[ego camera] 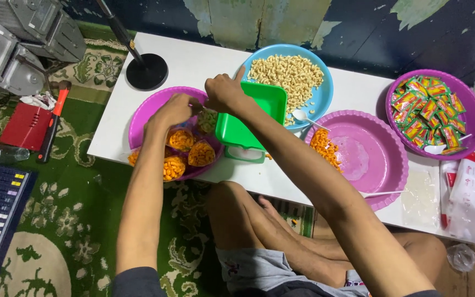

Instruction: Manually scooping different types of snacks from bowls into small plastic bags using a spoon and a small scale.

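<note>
Left hand: over the round purple plastic plate at the left end of the white table; fingers drawn together on a small clear packet with pale green contents, which sits just above the plate.

Right hand: meets the left over the same packet, fingers pinched at its top, index finger pointing up.

Plate contents: several small clear bags of orange snack, lying side by side, touching.

Green rectangular plastic container: just right of the hands, tilted, resting on a white-lidded box.

Round blue plastic plate: behind the green container, heaped with pale puffed pieces; a white plastic spoon lies at its near edge.

Large purple fluted plastic tray: right of centre, with a strip of orange snack along its left side.

Purple bowl: far right, filled with small red-and-green sachets.

Black round stand base: on the table's far-left corner.
</note>
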